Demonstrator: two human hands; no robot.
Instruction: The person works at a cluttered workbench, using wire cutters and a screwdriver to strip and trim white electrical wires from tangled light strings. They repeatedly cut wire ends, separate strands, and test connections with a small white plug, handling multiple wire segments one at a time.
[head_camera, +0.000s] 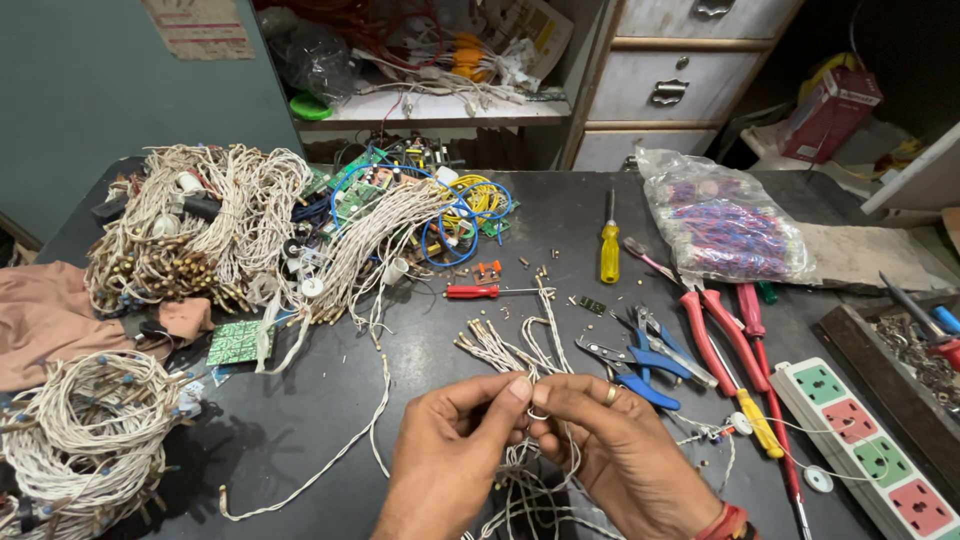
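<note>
both hands, left hand (450, 450) and right hand (610, 450), pinch white twisted wire (535, 400) between them.

Twisted white wire (520, 350), matt, plastic-coated. Dark counter (340, 400), smooth with a dull sheen. Blue pliers (640, 365) with glossy plastic grips and grey metal jaws. Yellow screwdriver (609, 250) handle of shiny plastic. Clear crinkled plastic bag (720, 220). Brown cloth (50, 320), soft and matt.
</note>
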